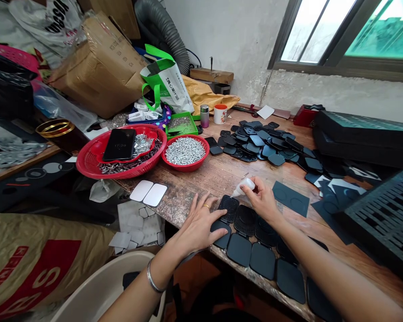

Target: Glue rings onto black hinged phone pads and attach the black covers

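My right hand point(260, 199) is closed round a small white squeeze bottle point(244, 185). The bottle is tilted, its thin nozzle pointing down at the upper edge of a black ridged square plate point(229, 206). My left hand point(201, 221), with a ring on one finger, has its fingers spread; thumb and index finger rest by the left side of the leftmost black pieces. Two rows of black pieces run along the table's front edge: ridged ones behind, smooth square ones point(239, 248) in front. My right forearm hides part of the rows.
Red baskets hold small metal parts point(185, 151) and a phone point(119, 144). Two white rounded squares point(148, 193) lie left of my hands. A heap of black plates point(260, 141) sits behind; a dark sheet point(290, 198) and a black crate point(389, 214) are at right. A beige tub point(100, 279) stands below.
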### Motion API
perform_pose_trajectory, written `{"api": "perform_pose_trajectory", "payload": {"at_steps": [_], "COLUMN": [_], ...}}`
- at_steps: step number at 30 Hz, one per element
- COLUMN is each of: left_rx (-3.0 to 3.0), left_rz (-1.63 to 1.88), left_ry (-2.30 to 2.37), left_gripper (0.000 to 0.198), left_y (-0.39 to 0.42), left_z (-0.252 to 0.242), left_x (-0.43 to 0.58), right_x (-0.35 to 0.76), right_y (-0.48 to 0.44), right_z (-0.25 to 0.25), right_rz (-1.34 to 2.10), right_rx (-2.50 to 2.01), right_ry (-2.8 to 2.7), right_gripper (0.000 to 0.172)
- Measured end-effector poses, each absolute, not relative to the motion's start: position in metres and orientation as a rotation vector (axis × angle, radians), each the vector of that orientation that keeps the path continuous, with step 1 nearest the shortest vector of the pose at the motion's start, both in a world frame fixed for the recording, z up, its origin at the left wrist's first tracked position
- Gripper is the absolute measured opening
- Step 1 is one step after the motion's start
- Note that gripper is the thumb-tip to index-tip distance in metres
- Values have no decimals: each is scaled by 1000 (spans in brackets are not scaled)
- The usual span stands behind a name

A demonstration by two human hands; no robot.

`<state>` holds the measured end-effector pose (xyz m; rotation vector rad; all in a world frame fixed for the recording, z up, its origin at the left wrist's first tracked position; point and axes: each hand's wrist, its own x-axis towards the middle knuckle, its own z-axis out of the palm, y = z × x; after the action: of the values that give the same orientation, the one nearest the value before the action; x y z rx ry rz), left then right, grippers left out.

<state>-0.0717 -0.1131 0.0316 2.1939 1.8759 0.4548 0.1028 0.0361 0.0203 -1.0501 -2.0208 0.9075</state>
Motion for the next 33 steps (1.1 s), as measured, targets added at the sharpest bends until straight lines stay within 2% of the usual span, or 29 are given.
{"api": "perform_pose_trajectory", "payload": {"at_steps": [8, 12, 21, 33], "left_rx": [2160, 2126, 2160, 2145], "left_rz": [468, 523, 487, 434], "left_ry": [1888, 1917, 1964, 1991], "left_gripper": [49, 58, 62, 62], "left_y": [-114, -114, -113, -114], "left_z": [27, 25, 26, 26], "left_x": [-71, -69, -69, -68], "right_x": [116, 121, 106, 79], "right_y": [29, 24, 8, 28], "right_z": [31, 34, 38, 33], "right_rz": [780, 736, 854, 799], "right_rx": [-1007, -985, -898, -903], "right_ry": [-2160, -2244, -2294, -2195], "right_gripper": [17, 16, 14, 14]}}
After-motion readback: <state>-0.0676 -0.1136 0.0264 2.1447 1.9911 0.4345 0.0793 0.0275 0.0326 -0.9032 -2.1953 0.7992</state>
